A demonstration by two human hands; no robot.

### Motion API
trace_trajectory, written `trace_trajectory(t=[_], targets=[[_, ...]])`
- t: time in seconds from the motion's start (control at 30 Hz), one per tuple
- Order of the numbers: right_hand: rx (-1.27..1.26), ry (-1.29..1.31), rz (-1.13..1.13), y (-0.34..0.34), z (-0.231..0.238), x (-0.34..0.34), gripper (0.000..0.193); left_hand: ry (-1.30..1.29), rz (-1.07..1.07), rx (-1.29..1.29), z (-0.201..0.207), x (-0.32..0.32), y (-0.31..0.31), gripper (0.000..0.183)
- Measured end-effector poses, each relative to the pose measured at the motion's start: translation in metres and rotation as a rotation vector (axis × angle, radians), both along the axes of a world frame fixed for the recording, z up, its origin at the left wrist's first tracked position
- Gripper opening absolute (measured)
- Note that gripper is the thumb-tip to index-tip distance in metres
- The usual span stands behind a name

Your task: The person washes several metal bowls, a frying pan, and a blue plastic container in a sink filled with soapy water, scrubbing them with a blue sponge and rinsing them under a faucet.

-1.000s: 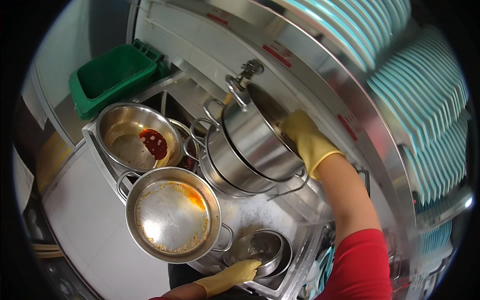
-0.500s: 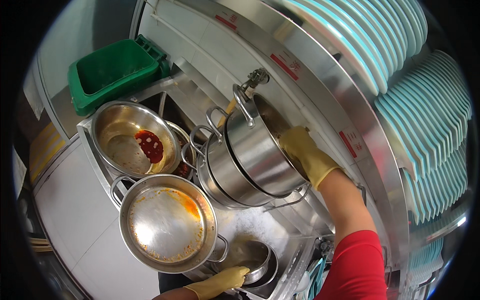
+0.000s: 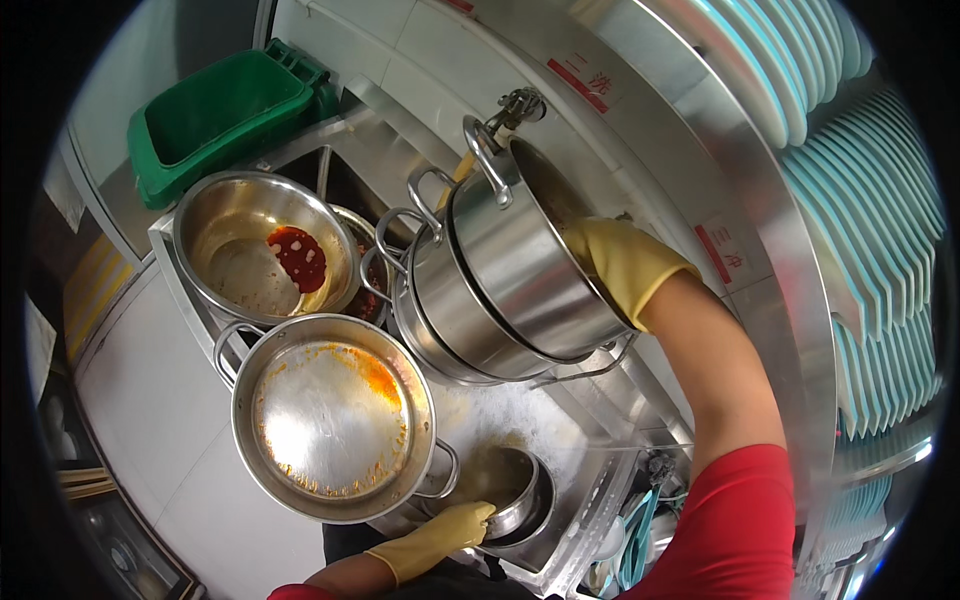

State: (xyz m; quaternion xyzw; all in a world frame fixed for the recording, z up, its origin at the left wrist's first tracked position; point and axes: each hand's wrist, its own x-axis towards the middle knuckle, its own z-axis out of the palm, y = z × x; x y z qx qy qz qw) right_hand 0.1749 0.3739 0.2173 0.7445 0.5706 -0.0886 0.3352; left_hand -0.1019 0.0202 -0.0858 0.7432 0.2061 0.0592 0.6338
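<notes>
Now we reach in, top pot [image 3: 525, 265] around our right hand [image 3: 622, 265], grip hidden; left hand [image 3: 452, 530] pinches small pot [image 3: 514, 502]; steadiness likely needed next.

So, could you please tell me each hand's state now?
Left hand: holding the small pot.
Right hand: inside the top stacked pot; grip cannot be told.

Right hand [image 3: 632, 268], yellow rubber glove, reaching inside the uppermost stockpot [image 3: 535, 255] of a tilted steel stack; fingertips hidden. Left hand [image 3: 455, 530], gloved likewise, gripping a small steel pot [image 3: 517, 511] by its rim. Two-handled shallow pan [image 3: 330, 425]: orange, oily residue. Beyond it, steel bowl [image 3: 222, 210] with red sauce [image 3: 300, 260]. Green bin [image 3: 240, 142] upper left. Pale blue-edged plates [image 3: 865, 220] racked upright, right.
</notes>
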Motion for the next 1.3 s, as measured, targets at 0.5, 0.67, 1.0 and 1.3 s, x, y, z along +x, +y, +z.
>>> trace_trajectory(t=[0.5,0.67,1.0,1.3], targets=[[0.381,0.118,-0.154,-0.031,0.005,-0.013,0.038,0.045,-0.091,0.036,-0.007,0.004,-0.003,0.02],[0.44,0.21,-0.228,-0.043,0.028,-0.032,0.036,0.042,-0.032,-0.011,0.002,-0.002,0.005,0.024],[1.443,0.613,0.165,-0.128,0.021,0.041,0.036,0.087,-0.041,-0.004,0.01,-0.006,0.014,0.04],[1.655,1.172,-0.587,-0.204,-0.121,0.035,0.064,0.003,0.042,0.11,-0.009,-0.006,0.004,0.023]])
